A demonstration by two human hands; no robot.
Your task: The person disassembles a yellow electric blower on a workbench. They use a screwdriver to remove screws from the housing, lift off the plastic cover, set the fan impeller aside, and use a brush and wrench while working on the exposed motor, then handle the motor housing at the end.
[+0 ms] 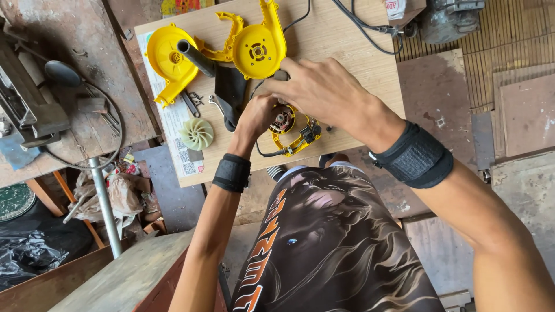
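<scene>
- A small motor unit (283, 121) seated in a yellow handle shell (292, 138) is being worked on near the front edge of the wooden surface (358, 63).
- The left hand (257, 118) is closed around the unit's left side, steadying it.
- The right hand (321, 89) is laid over the top, fingers curled down onto it; exactly what is pinched cannot be told.
- The step in hand is judged to be seating or freeing the motor; a firm hold and care with the black cable (272, 153) would be called for next.
- The shell looks glossy and open, with copper-coloured windings exposed.
- A yellow blower housing (254, 49) and a pale fan wheel (196, 134) lie towards the left edge.
</scene>
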